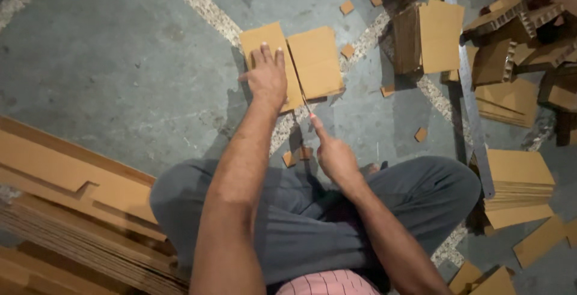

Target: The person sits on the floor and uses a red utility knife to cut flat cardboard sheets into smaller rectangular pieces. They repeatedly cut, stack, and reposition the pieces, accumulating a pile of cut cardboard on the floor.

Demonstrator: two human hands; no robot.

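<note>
Right hand (335, 158) fisted tight round a knife (307, 107), forefinger laid along its top; only a thin blade shows beyond the fingertip, handle hidden in the fist. Blade runs up and slightly left, away from the person, tip at the near edge of the card (293, 65). Left hand (267, 77) lies flat and open on the card's left half, fingers spread and pointing away from the body, pressing down, gripping nothing. Card lies on the grey floor (120, 60) straight ahead of the knees, well out at arm's reach. It is plain brown, flat, roughly rectangular, its long axis running left to right and tilted a little clockwise. A dark line crosses it from far edge to near edge, splitting it into two upright panels; right panel sits slightly lower than the left. Whether the line is cut through, cannot tell. Small brown offcuts (347, 50) scattered on the floor around the card. Long metal ruler (475, 115) lies to the right, running near to far. Stacks of card pieces (517, 187) beyond the ruler; long card strips (72, 175) piled at left. Person sits with grey-trousered legs folded.
</note>
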